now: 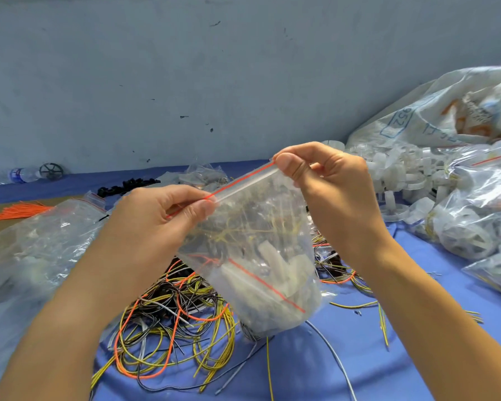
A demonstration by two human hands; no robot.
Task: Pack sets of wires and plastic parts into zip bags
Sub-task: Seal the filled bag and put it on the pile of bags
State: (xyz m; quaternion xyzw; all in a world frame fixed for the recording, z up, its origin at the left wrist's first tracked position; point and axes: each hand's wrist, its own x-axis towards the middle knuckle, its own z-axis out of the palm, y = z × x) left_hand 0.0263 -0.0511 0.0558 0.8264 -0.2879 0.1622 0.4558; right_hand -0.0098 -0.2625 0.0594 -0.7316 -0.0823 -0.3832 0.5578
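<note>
From the lower corners, the left hand (156,224) and right hand (330,192) each pinch the red-lined top seal (243,180) of the filled clear plastic zip bag (258,256) mid-frame, the seal slanting up-right between them and the bag hanging below.

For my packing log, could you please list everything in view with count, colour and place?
zip bag: one, clear, red-striped seal, held up centre.
loose wires: many, yellow, orange, black, grey, on cloth below.
wire bundle: one, orange, far left.
plastic rings: many, white, right.
other bags: several, clear, both sides.
sack: one, white, rear right.
small parts: pile, black, centre rear.
water bottle: one, clear, far left.
left hand: pinches seal's left end.
right hand: pinches seal's right end.
</note>
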